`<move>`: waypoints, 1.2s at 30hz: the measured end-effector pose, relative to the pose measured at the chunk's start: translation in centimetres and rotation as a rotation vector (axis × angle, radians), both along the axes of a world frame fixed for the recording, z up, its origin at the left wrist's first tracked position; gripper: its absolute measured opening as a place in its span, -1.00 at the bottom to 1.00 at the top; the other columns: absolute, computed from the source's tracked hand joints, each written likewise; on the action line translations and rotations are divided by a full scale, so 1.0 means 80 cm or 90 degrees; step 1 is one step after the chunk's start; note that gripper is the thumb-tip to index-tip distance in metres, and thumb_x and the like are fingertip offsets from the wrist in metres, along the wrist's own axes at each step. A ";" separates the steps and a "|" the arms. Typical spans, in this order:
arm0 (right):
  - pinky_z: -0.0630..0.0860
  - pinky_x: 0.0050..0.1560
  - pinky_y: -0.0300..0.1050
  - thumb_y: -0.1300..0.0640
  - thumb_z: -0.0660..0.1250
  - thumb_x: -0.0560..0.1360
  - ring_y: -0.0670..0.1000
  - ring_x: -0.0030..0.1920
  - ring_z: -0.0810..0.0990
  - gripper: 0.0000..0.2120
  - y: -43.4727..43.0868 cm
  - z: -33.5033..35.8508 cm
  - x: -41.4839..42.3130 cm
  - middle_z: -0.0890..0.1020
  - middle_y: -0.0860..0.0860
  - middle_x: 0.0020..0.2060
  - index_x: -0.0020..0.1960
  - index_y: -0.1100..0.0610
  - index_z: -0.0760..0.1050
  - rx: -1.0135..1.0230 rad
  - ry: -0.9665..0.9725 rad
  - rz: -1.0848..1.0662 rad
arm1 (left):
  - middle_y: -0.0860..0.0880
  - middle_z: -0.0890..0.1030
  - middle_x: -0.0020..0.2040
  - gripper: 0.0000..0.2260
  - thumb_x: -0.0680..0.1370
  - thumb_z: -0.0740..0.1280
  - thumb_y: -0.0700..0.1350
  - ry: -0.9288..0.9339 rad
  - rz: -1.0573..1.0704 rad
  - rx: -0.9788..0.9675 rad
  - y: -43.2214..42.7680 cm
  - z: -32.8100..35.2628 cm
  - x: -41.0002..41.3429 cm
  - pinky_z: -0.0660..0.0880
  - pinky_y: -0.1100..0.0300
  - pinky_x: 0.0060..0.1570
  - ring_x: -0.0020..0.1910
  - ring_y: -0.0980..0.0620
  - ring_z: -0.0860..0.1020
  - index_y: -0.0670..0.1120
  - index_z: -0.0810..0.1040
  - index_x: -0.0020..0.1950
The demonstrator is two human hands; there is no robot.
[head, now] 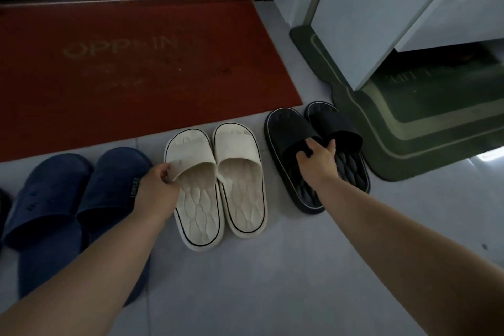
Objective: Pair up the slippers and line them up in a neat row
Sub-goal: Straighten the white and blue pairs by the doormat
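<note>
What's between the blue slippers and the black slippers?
The cream slippers, side by side, with the left hand gripping one strap; head view.

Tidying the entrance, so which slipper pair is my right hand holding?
The black pair, rightmost beside the green mat, gripped by your right hand; left hand pinches the cream pair.

The slipper row (240,185) lies before the doormat (136,90), a second mat (395,128) at right.

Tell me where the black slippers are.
Head view: the black slippers sit at the right end of the row, right of the cream pair and beside the dark green mat; the right hand grips their straps.
</note>
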State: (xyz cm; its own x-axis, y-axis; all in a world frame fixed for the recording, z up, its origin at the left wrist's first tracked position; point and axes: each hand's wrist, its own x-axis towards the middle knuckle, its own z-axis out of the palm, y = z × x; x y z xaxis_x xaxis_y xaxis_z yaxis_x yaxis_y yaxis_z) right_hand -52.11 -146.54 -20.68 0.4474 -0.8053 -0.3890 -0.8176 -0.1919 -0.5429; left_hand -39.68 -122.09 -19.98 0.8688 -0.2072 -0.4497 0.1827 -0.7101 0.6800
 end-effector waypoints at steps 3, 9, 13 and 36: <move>0.41 0.25 0.02 0.08 0.14 0.55 0.28 0.31 0.41 -0.50 -0.008 -0.002 0.005 -0.07 0.10 0.54 0.48 0.06 0.18 0.009 0.031 -0.014 | -0.15 0.44 0.37 -0.57 0.54 0.19 -0.29 0.007 -0.002 -0.006 0.002 0.000 0.002 0.31 0.18 0.02 0.28 -0.14 0.45 -0.13 0.32 0.42; 0.37 0.28 -0.01 0.11 0.14 0.56 0.23 0.38 0.35 -0.48 -0.011 -0.004 -0.013 0.06 0.06 0.52 0.49 0.10 0.16 -0.036 0.054 0.003 | -0.16 0.43 0.38 -0.58 0.55 0.20 -0.27 0.021 -0.009 -0.020 0.003 0.007 0.002 0.33 0.08 0.26 0.33 -0.14 0.41 -0.14 0.33 0.42; 0.33 0.32 -0.04 0.13 0.17 0.55 0.19 0.41 0.32 -0.49 -0.016 -0.003 -0.023 0.10 0.07 0.52 0.49 0.10 0.19 -0.037 0.043 0.036 | -0.15 0.42 0.39 -0.57 0.55 0.21 -0.25 0.024 -0.013 -0.023 0.004 0.009 -0.001 0.32 0.09 0.24 0.34 -0.13 0.40 -0.13 0.31 0.43; 0.27 0.41 0.01 0.22 0.21 0.50 0.15 0.46 0.17 -0.56 0.086 0.015 0.003 -0.04 -0.03 0.54 0.37 -0.01 0.37 -0.095 0.095 0.543 | -0.11 0.54 0.25 -0.64 0.53 0.27 -0.21 0.130 -0.170 -0.018 0.031 0.023 0.018 0.41 0.06 0.23 0.21 -0.07 0.49 -0.06 0.42 0.33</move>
